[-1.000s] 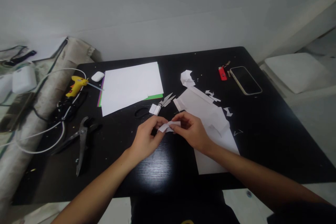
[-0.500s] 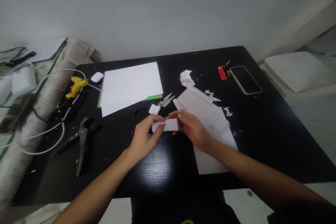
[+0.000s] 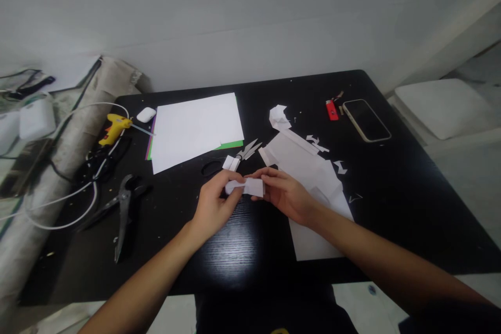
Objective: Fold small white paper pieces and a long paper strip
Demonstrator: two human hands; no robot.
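A small white paper piece point(image 3: 247, 187) is held between both hands just above the black table point(image 3: 391, 203). My left hand point(image 3: 213, 206) pinches its left end with thumb and fingers closed. My right hand point(image 3: 285, 193) grips its right end, fingers curled round it. Scissors point(image 3: 230, 159) with black handles lie just beyond the hands, with a small folded paper bit point(image 3: 230, 163) on them. A large cut white sheet point(image 3: 309, 188) lies under my right wrist.
A stack of white and coloured paper point(image 3: 195, 128) lies at the back left. A yellow glue gun point(image 3: 113, 128), white cables, pliers point(image 3: 121, 206) and an earbud case point(image 3: 146, 114) sit at the left. A red lighter point(image 3: 331, 109) and a phone point(image 3: 366, 119) are at the back right. Paper scraps point(image 3: 319, 143) are scattered.
The paper piece has been turned and shifted slightly left between the fingers, now showing a flatter, wider face. Both hands stay in about the same place.
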